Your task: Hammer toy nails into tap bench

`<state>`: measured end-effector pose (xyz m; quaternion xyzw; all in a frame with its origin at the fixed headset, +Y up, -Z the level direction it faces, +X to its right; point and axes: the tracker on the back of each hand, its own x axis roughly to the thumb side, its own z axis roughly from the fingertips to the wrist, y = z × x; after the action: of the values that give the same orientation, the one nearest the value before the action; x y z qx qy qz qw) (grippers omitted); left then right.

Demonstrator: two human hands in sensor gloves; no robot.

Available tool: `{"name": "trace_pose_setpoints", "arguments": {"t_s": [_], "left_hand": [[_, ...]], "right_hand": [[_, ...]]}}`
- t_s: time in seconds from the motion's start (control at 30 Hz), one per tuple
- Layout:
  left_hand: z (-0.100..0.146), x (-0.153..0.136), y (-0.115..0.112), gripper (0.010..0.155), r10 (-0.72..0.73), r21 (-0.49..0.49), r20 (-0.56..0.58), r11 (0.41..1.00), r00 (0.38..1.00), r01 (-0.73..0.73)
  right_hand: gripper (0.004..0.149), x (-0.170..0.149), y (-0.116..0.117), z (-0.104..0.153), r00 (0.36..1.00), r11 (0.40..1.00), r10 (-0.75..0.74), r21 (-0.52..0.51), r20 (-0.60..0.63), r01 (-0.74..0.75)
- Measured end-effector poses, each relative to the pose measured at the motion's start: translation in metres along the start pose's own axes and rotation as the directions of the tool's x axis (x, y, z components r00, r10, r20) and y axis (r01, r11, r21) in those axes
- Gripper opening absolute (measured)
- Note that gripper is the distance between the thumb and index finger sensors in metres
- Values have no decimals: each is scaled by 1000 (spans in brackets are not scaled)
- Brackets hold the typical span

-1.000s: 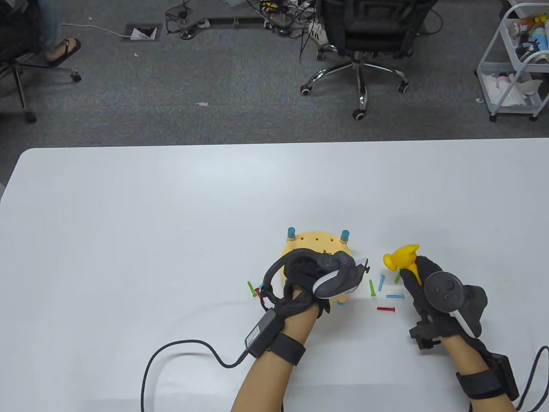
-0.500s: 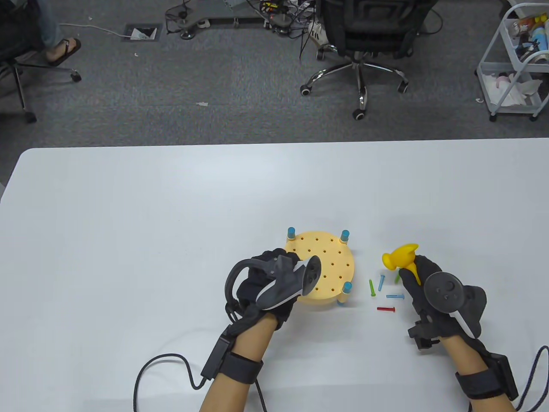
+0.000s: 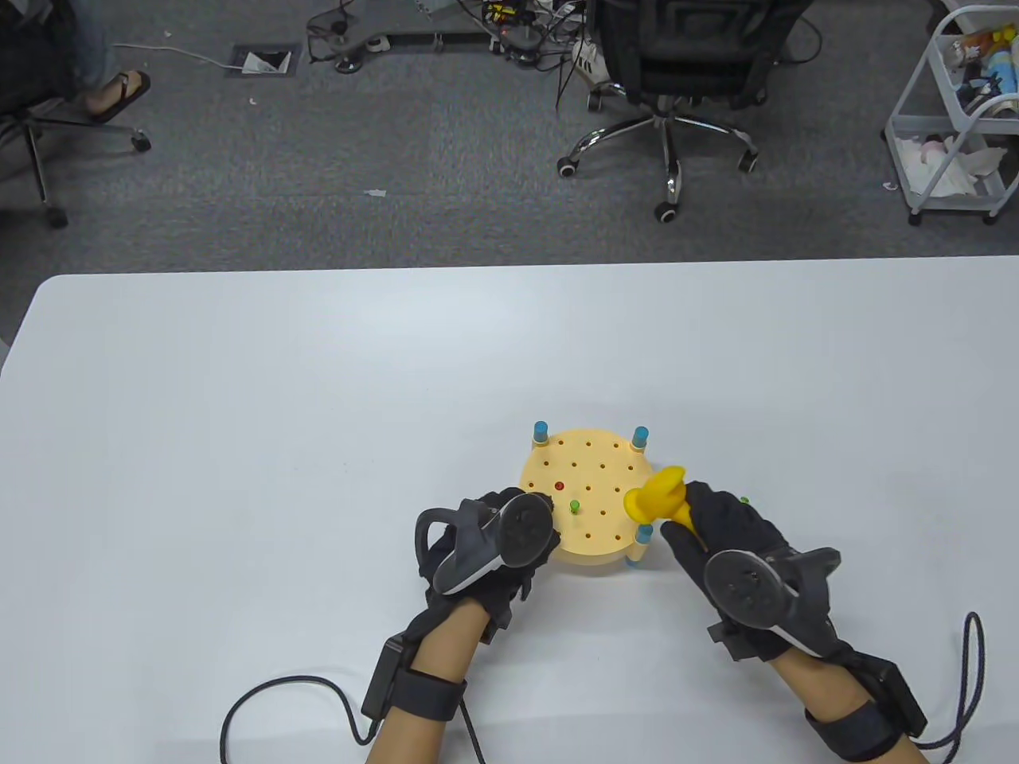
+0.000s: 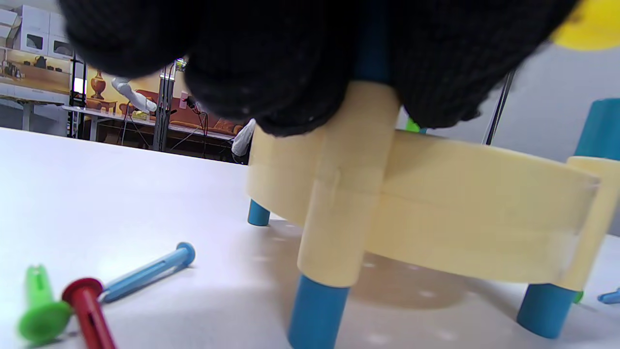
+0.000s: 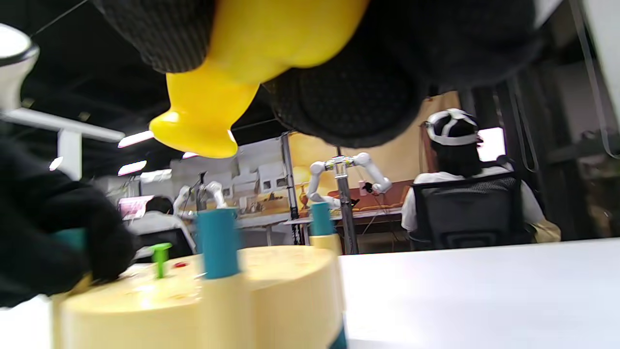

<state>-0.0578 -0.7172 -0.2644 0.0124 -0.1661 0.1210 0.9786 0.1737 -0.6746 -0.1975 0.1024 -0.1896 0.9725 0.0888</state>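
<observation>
- there, on the white worktop (image 3: 239, 414), the round yellow tap bench (image 3: 591, 495) stood on blue-tipped legs near the front edge, at about 6 o'clock in the table view.
- the left hand (image 3: 487, 549) sat at the bench's 8 o'clock, its grip curled over the rim and the corner post there, as the left wrist view showed; fingers (image 4: 271, 72) wrapped the top of that post.
- the right hand (image 3: 736, 549) was at the bench's 4 o'clock, its grip closed round the handle of the yellow toy hammer (image 3: 657, 495), whose head hung over the bench's right edge, clear of the top in the right wrist view.
- a green nail (image 3: 574, 506) stood upright in a hole, part way in; a red nail (image 3: 559, 485) sat nearly flush at its 11 o'clock.
- loose nails, a green one (image 4: 41, 310), a red one (image 4: 87, 310) and a blue one (image 4: 145, 274), lay on the worktop by the left hand.
</observation>
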Motion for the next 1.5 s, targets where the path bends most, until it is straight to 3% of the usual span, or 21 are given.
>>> {"name": "trace_pose_setpoints", "arguments": {"t_s": [0.1,0.23,0.33,0.37,0.47,0.53,0.57,0.63,0.7,0.73,0.83,0.97,1.07,1.23,1.37,1.5], "left_hand": [[3,-8,-7,53,65,26,3,998,998,-66],[5,-10,-9,53,77,34,2,996,997,-77],[6,-11,-11,53,76,47,4,996,997,-76],[6,-12,-11,53,80,48,4,996,997,-80],[6,-12,-11,53,84,45,6,995,996,-84],[6,-12,-11,53,87,44,6,995,996,-87],[7,-12,-11,53,87,44,6,995,996,-87],[7,-12,-11,53,88,46,6,995,996,-88],[7,-13,-11,53,92,49,6,995,996,-92],[7,-14,-12,53,98,48,3,994,995,-98],[7,-17,-12,55,115,15,9,993,993,-116],[12,-29,9,66,128,-150,2,981,992,-126],[21,-51,22,57,71,-86,-145,993,987,-84],[12,-74,-6,51,-135,-171,-400,983,907,71],[2,-74,-22,44,-177,-232,-485,970,857,69],[-2,-68,-25,49,-207,-246,-517,965,830,88]], "right_hand": [[63,42,6,-7,986,986,162,33,42,-164],[62,74,26,-19,921,922,387,-46,41,-385],[63,86,46,-24,828,820,556,108,78,-561],[62,87,43,-26,838,838,539,42,83,-544],[62,88,34,-26,899,899,437,-19,17,-437],[62,91,41,-26,876,874,481,48,37,-483],[63,92,48,-25,830,818,556,148,49,-556],[62,94,47,-23,840,840,540,30,50,-542],[62,92,50,-24,878,874,475,87,56,-478],[62,91,46,-23,859,851,512,121,23,-510],[62,82,32,-29,922,921,387,51,-11,-386],[62,53,3,-27,982,980,181,-72,-53,-184],[62,24,-9,-23,987,981,135,-131,-86,-146],[62,-23,-3,-13,978,986,128,-88,-165,-144],[62,-51,8,-2,971,988,125,-66,-205,-141],[62,-75,16,8,965,989,119,-59,-235,-136]]}}
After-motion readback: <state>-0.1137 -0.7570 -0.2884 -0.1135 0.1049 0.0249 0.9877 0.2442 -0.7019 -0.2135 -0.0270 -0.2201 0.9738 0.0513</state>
